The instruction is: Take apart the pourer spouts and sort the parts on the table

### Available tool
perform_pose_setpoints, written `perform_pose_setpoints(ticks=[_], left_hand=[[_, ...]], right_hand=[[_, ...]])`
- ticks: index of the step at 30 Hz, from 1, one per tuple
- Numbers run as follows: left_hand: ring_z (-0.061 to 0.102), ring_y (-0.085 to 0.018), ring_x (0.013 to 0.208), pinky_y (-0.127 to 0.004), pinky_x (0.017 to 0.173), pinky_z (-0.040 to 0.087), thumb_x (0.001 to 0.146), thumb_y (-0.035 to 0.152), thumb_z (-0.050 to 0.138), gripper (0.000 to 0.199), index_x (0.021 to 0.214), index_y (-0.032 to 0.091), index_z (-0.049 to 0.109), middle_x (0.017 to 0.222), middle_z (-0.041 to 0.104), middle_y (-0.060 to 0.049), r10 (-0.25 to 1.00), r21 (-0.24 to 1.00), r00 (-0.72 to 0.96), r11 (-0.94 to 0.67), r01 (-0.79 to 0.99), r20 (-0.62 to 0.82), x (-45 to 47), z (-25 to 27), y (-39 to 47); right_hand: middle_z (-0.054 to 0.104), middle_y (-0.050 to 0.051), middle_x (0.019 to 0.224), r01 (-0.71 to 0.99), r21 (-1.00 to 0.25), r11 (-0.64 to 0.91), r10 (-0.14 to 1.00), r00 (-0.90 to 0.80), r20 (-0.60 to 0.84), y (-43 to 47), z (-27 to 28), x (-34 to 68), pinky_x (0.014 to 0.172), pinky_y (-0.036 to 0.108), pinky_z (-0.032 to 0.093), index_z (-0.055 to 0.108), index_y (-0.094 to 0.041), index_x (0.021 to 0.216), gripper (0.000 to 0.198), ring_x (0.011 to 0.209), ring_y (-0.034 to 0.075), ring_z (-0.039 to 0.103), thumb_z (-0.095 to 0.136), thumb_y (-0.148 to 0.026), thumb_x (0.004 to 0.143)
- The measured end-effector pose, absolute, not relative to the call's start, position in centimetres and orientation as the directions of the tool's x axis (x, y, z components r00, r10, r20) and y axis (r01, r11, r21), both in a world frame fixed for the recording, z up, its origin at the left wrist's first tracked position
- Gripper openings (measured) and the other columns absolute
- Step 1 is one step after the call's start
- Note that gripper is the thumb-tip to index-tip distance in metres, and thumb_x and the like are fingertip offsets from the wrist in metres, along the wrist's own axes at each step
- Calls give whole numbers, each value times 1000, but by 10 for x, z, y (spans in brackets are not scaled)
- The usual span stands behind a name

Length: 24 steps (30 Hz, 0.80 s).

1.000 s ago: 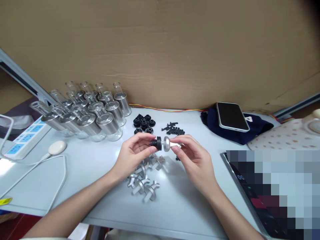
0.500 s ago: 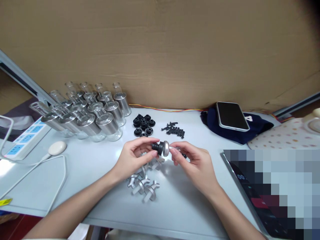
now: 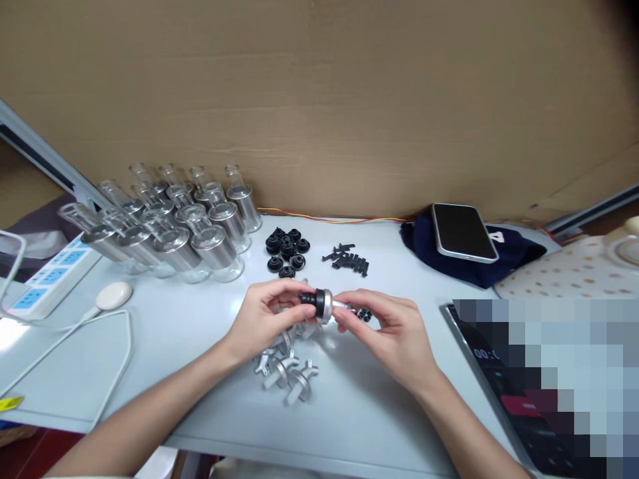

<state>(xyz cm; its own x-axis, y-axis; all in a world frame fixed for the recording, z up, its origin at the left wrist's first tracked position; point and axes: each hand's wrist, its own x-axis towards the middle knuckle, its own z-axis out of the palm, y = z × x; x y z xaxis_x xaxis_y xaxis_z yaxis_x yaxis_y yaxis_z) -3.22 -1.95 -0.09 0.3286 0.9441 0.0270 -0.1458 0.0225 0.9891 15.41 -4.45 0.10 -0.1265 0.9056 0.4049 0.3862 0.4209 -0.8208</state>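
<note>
My left hand (image 3: 267, 314) pinches a black ribbed rubber stopper (image 3: 310, 301) between thumb and fingers. My right hand (image 3: 392, 329) grips the thin end of a silver metal pour spout (image 3: 326, 307), whose round collar sits against the stopper's wide end. Both parts lie in one line, level above the table. Below my left hand lie several loose metal pour spouts (image 3: 299, 384), some partly hidden by it. Behind my hands is a cluster of black rubber stoppers (image 3: 287, 248). Beside it rests a pile of small black pieces (image 3: 349, 261). Other tiny black parts (image 3: 366, 315) show by my right fingers.
Several glass bottles with metal sleeves (image 3: 217, 246) stand at the back left. A power strip (image 3: 44, 293) and a white round puck with a cable (image 3: 114, 295) lie left. At right are a phone (image 3: 464, 231) on dark blue cloth and a tablet-like screen (image 3: 499, 372).
The stopper and spout collar have come closer together and now meet without a visible gap. My right hand has shifted slightly left, uncovering more of the tiny black parts.
</note>
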Motion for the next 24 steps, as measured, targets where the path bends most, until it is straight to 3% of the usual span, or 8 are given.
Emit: perform_pose_setpoints(ticks=[7,12,16,18,21,24], left_hand=[[68,-15,63,-23,58,57,69,23,75,16,82,15,71,82,72,-6,941,994,327,-52,-101,82,-31,0,-23],[64,-14,57,-24,54,54,70,24,73,15,81,14,70,80,70,-7,932,989,335,-147,-8,141,-32,4,-22],[55,-10,52,-21,53,47,68,24,74,14,74,15,64,63,62,-1,931,934,235,-320,160,279,-31,6,-23],[51,-9,50,-20,51,43,69,25,73,16,73,16,62,56,57,3,929,897,173,-363,251,328,-30,6,-24],[51,-10,53,-20,52,42,71,26,72,15,76,17,61,58,57,3,930,871,164,-365,330,328,-30,4,-26],[55,-12,60,-22,57,44,74,28,69,16,85,17,64,70,62,-1,929,893,239,-345,290,282,-32,3,-27]], right_hand=[[69,1,61,301,-891,341,940,-111,322,-47,3,152,46,24,50,70,-20,77,8,48,13,61,65,-26,78],[66,0,60,240,-927,289,954,-148,259,-46,2,150,52,25,49,68,-19,76,11,50,13,60,63,-28,81],[62,3,80,331,-886,324,944,-46,328,-44,-3,148,63,28,49,67,-22,89,11,69,15,58,62,-29,82],[56,1,78,357,-881,310,942,13,337,-44,-5,146,61,26,47,62,-23,98,17,67,14,54,60,-31,83],[56,-1,73,256,-940,227,969,-153,192,-46,-7,144,55,24,45,55,-24,108,23,63,13,55,53,-35,88],[60,1,79,181,-971,158,960,-260,108,-47,-8,142,58,25,47,50,-24,114,28,69,14,58,51,-36,89]])
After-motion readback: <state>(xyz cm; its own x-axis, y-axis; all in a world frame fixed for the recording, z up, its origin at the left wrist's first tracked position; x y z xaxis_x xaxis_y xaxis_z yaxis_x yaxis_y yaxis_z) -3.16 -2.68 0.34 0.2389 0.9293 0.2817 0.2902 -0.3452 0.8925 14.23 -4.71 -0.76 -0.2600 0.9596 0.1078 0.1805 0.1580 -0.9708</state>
